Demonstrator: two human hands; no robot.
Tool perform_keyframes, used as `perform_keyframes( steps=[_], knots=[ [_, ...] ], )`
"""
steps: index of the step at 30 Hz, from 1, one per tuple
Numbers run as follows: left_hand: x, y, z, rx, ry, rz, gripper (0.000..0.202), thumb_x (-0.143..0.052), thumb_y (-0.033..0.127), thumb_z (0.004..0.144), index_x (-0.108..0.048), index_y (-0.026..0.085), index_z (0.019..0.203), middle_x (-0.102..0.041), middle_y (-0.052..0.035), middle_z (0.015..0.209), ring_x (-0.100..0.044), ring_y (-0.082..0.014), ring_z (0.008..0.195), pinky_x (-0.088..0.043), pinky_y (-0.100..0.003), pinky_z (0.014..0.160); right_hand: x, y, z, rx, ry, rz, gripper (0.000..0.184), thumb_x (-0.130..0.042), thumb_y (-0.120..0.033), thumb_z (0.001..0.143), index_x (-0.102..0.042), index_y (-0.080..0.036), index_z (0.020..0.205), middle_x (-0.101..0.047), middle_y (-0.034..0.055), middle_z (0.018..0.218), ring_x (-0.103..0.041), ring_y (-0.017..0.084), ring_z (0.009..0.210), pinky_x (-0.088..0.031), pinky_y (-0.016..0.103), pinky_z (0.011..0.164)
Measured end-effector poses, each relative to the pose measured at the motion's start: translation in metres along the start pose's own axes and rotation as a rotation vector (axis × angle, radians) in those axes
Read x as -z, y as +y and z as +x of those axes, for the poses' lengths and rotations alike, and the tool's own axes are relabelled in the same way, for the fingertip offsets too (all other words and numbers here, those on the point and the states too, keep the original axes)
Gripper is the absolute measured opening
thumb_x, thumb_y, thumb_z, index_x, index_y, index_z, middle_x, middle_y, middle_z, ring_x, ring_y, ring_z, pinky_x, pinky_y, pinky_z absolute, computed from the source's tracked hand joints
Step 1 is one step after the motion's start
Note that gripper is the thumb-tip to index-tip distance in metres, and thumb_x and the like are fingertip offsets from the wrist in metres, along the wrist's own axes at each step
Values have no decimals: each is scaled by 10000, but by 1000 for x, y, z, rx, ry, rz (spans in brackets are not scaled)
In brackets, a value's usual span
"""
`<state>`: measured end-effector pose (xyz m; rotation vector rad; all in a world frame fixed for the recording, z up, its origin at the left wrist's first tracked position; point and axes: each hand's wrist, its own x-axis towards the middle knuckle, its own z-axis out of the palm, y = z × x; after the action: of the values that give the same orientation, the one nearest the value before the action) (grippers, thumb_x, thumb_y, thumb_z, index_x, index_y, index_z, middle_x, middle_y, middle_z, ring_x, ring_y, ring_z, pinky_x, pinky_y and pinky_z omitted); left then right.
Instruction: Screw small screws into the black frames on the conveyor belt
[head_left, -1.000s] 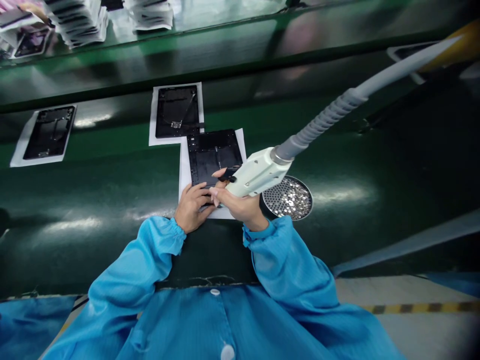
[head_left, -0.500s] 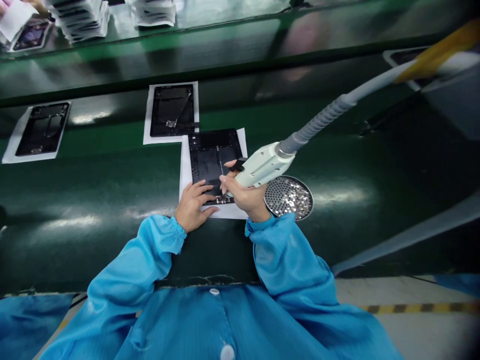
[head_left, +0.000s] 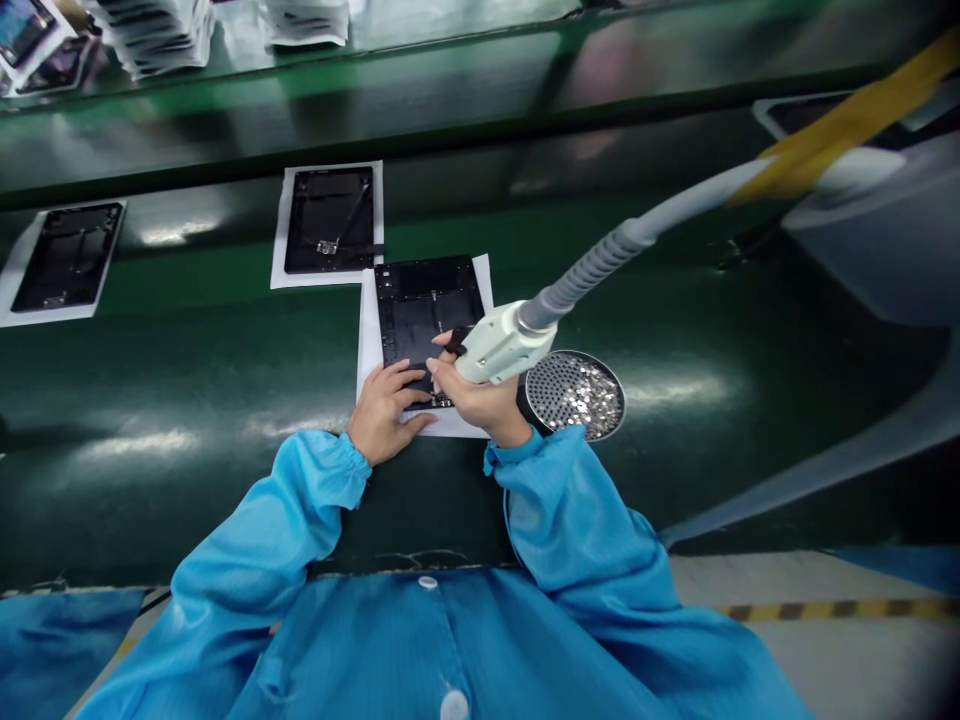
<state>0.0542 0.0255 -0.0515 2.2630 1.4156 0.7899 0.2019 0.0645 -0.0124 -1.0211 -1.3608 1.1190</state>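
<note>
A black tablet housing (head_left: 417, 310) lies on a white sheet (head_left: 370, 318) in front of me. My left hand (head_left: 388, 410) rests with spread fingers on its lower left part, the fingertips near a small metallic board (head_left: 440, 399) at the bottom edge. In my right hand (head_left: 484, 400) is a pale green handheld power screwdriver (head_left: 502, 345), gripped like a pen and pointing down at that board. My fingers hide its tip. Just right of my right wrist stands a round perforated dish (head_left: 551, 390) holding many small shiny metal pieces (head_left: 594, 398).
Two more black housings (head_left: 330, 215) (head_left: 69, 255) lie on white sheets farther left on the green work surface (head_left: 225, 380). A ribbed grey hose (head_left: 592, 280) runs from the tool up to the right, past yellow tape (head_left: 847, 130). Stacks of white-wrapped items (head_left: 161, 35) stand on the back shelf.
My right hand and the tool have shifted slightly left along the bottom edge of the housing. The two housings on the left have slid a little leftward. My left hand stays put.
</note>
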Motion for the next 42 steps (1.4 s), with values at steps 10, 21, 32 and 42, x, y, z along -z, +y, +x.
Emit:
perform_keyframes(
  steps=[10, 21, 32, 42],
  knots=[
    [-1, 0, 0, 11, 2, -10, 233, -749, 347, 764, -714, 229, 962, -654, -79, 1218, -485, -291, 1290, -322, -542, 1105, 2, 0, 1, -20, 13, 15, 248, -675, -293, 727, -555, -200, 924, -550, -60, 572, -550, 114, 510, -540, 326, 618],
    [3, -8, 1, -32, 70, -33, 214, -717, 368, 788, -715, 224, 945, -660, -92, 1201, -520, -291, 1249, -368, -553, 1079, -8, -3, 6, -32, 46, 40, 284, -708, -382, 682, -623, -191, 875, -597, -6, 623, -566, 138, 540, -538, 312, 563],
    [3, -8, 1, -55, 85, 23, 197, -684, 347, 820, -702, 209, 959, -673, -98, 1185, -533, -292, 1242, -378, -559, 1063, 101, -19, 16, 212, 424, -32, 203, -723, -222, 698, -603, -227, 862, -532, -85, 467, -501, 119, 382, -470, 305, 448],
    [6, -7, 1, -60, 77, 43, 200, -664, 359, 838, -698, 204, 960, -670, -98, 1192, -529, -288, 1249, -369, -548, 1077, 121, 7, 18, 194, 487, -32, 214, -711, -123, 670, -632, -220, 843, -553, -77, 470, -506, 116, 377, -447, 292, 437]
  ],
)
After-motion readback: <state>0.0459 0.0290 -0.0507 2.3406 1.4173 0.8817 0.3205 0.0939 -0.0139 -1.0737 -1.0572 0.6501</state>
